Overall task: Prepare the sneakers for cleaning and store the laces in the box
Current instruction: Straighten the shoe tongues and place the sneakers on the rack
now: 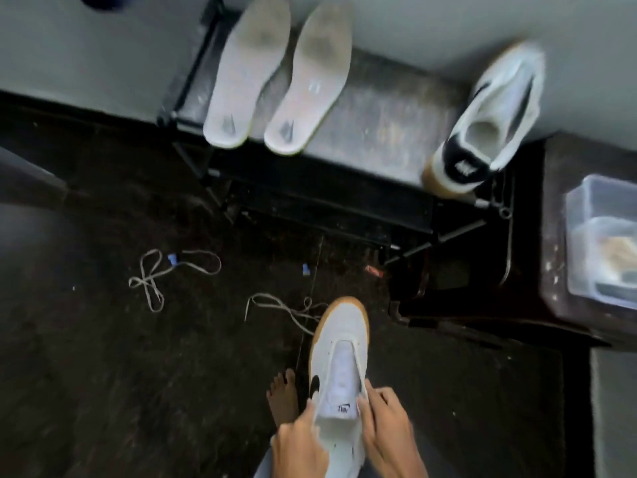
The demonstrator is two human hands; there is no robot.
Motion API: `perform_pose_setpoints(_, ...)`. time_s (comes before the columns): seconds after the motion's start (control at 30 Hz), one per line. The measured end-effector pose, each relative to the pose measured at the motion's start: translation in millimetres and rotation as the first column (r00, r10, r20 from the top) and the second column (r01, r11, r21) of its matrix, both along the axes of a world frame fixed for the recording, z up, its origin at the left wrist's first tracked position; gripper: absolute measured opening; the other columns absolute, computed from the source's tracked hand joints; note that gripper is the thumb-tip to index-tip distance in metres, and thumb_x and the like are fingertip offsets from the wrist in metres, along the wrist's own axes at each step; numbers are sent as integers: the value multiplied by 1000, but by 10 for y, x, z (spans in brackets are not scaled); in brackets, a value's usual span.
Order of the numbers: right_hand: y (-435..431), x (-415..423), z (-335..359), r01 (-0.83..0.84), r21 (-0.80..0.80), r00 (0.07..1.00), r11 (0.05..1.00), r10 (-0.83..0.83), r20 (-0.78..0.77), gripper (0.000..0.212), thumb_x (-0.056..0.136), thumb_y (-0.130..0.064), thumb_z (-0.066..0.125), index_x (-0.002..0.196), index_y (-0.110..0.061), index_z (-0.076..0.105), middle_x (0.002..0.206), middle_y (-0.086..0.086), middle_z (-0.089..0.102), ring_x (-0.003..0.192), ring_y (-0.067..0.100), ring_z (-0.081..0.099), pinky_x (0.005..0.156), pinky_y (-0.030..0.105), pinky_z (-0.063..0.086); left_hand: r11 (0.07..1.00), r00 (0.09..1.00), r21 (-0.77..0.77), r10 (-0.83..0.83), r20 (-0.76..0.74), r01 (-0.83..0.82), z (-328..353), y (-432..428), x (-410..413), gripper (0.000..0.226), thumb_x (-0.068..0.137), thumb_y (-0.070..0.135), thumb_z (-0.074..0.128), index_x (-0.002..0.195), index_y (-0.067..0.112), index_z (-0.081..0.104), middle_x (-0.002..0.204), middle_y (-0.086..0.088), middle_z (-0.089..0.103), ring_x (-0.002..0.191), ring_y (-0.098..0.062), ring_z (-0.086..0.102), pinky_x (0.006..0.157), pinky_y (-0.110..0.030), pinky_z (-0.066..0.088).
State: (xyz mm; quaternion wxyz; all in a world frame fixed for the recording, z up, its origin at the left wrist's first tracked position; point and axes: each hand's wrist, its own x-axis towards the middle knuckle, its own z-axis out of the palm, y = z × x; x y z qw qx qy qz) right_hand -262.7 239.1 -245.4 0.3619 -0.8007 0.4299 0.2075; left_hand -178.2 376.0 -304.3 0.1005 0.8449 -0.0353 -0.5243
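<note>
Both hands on unlaced sneaker.
My left hand grips its collar; my right hand pinches the tongue edge; laces on floor.

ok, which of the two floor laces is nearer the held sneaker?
The right lace, whose strands run up to the toe of the held sneaker; the left lace lies well apart, beside a blue scrap.

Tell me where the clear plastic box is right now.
In the head view, the clear plastic box sits at the far right edge on a dark brown stand, right of the white sneaker with black heel on the black rack.
</note>
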Motion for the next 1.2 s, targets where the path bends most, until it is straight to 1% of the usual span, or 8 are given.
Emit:
perform_pose_setpoints(0.1,-27,132,502,122,-138,968,983,-87,234,32,90,-38,49,119,-37,61,85,-11,52,76,1,53,67,8,39,978,998,-201,-52,34,58,-804,282,0,104,60,67,-3,152,26,23,159,-3,28,145,-21,30,118,-44,26)
perform_pose_setpoints(0.17,-104,223,872,181,-199,930,963,-101,352,32,86,-42,49,110,-34,67,79,-13,53,68,-2,54,63,1,38,945,970,-320,7,242,73,12,154,125,75,71,65,20,137,43,48,142,13,48,129,-10,50,111,-35,40)
perform_pose_setpoints(0.23,-233,358,1230,215,-222,894,951,-100,437,35,87,-39,49,107,-25,75,76,-13,57,69,-6,56,64,-2,37,899,800,-396,96,593,185,1279,-201,348,29,81,50,50,102,51,70,104,29,68,94,5,66,85,-14,54)
perform_pose_setpoints(0.3,-395,516,1545,242,-271,861,932,-77,503,29,91,-31,55,108,-19,75,79,-13,60,74,-9,58,67,-3,37,788,749,-575,242,617,219,1866,-415,466,17,80,42,70,95,48,74,93,29,71,84,9,65,76,-14,52)
perform_pose_setpoints(0.43,-871,946,1983,212,-239,836,948,-49,546,18,95,-15,60,104,-23,73,80,-10,61,78,-6,59,69,2,39,761,751,-607,258,607,229,2317,-904,996,42,71,15,84,110,28,77,92,14,77,84,-2,68,74,4,41)
perform_pose_setpoints(0.7,-2092,2177,2199,118,-377,824,919,122,553,25,97,-21,50,79,-9,64,77,8,64,73,22,57,68,36,43,748,577,-548,275,769,374,2707,-2090,2139,26,88,16,66,112,18,75,81,-8,77,74,-29,73,62,-38,58)
perform_pose_setpoints(0.87,-2737,2820,2106,142,-486,822,862,171,544,35,94,-22,47,63,-6,49,63,10,53,61,26,45,59,35,28,748,578,-570,312,754,340,2633,-2732,2667,19,90,15,61,74,9,68,65,-15,68,67,-43,61,54,-35,39)
perform_pose_setpoints(1.2,-3171,3051,1744,73,-545,830,836,252,498,35,92,-24,46,63,-5,49,63,11,52,61,31,47,57,35,31,782,568,-537,297,768,317,2368,-3140,2783,17,90,13,59,93,5,73,72,-21,69,71,-45,58,58,-32,33)
